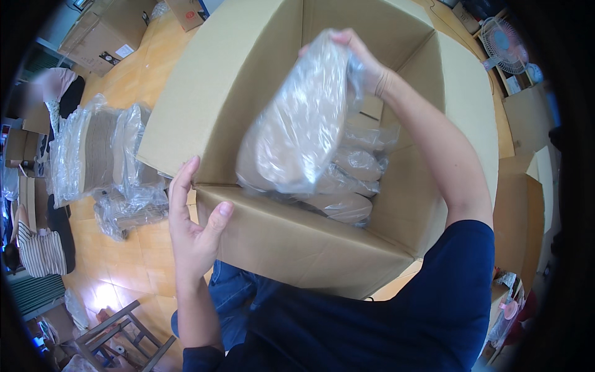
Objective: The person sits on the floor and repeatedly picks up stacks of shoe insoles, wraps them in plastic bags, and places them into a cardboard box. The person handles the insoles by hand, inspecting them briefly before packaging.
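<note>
My right hand point(367, 62) grips the top end of a clear plastic bag point(297, 118) with a stack of tan, curved pieces inside. The bag hangs tilted over the large open cardboard box point(310, 242), its lower end by the near wall. Inside the box lie several more plastic-wrapped tan bundles point(350, 180), partly hidden behind the held bag. At the box's near left corner is my left hand point(193, 226), thumb and fingers apart and holding nothing. Whether its fingertips touch the flap cannot be made out.
More plastic-wrapped tan stacks point(99, 149) lie on the wooden floor to the left. A wooden stool frame point(127, 335) is at lower left, and another cardboard box point(105, 37) at upper left. Two people sit far left. On the right are a fan point(502, 43) and an open carton point(520, 211).
</note>
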### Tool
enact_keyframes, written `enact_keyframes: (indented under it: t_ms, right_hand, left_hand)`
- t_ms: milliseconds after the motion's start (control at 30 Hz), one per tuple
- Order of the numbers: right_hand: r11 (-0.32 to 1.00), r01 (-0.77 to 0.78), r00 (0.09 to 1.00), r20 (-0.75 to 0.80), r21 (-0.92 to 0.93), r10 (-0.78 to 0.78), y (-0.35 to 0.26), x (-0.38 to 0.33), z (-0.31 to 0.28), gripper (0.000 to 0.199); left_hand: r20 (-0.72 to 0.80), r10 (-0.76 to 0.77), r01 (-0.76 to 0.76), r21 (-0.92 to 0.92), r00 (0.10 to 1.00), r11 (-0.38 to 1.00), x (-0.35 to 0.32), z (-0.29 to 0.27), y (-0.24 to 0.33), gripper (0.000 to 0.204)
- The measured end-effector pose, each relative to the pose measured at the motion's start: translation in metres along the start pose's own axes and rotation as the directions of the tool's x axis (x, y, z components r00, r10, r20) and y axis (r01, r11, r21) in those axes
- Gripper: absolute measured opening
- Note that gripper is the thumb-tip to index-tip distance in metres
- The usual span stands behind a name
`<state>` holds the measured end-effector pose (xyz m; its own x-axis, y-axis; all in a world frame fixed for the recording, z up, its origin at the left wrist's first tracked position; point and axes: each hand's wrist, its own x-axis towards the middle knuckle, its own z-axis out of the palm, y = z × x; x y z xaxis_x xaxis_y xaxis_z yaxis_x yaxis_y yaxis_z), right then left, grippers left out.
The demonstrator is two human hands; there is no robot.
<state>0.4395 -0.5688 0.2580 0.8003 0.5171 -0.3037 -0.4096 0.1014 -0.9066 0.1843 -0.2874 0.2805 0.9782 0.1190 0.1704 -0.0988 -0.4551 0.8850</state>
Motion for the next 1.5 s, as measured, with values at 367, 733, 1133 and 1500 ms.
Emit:
enact_keyframes:
  t_ms: [367, 733, 1133, 1500]
  right_hand:
    - [0.808, -0.323, 0.943, -0.239, -0.493, 0.232, 0.163, 0.046, -0.001, 0.091]
    - [0.854, -0.490, 0.861, 0.059, -0.176, 0.506, 0.150, 0.050, -0.007, 0.060]
    - [0.941, -0.304, 0.951, -0.005, 0.146, 0.308, 0.186, 0.025, -0.010, 0.050]
    - [0.681, -0.580, 0.798, -0.142, -0.447, 0.586, 0.149, 0.002, 0.009, 0.092]
  left_hand:
    - [0.105, 0.139, -0.174, 0.657, 0.985, 0.733, 0.000, 0.014, -0.014, 0.063]
    - [0.073, 0.181, -0.186, 0.628, 0.981, 0.756, -0.003, 0.016, -0.019, 0.063]
    - [0.024, 0.189, -0.167, 0.586, 0.982, 0.793, -0.009, 0.011, -0.024, 0.066]
    - [0.024, 0.222, -0.191, 0.604, 0.975, 0.774, -0.012, 0.011, -0.027, 0.065]
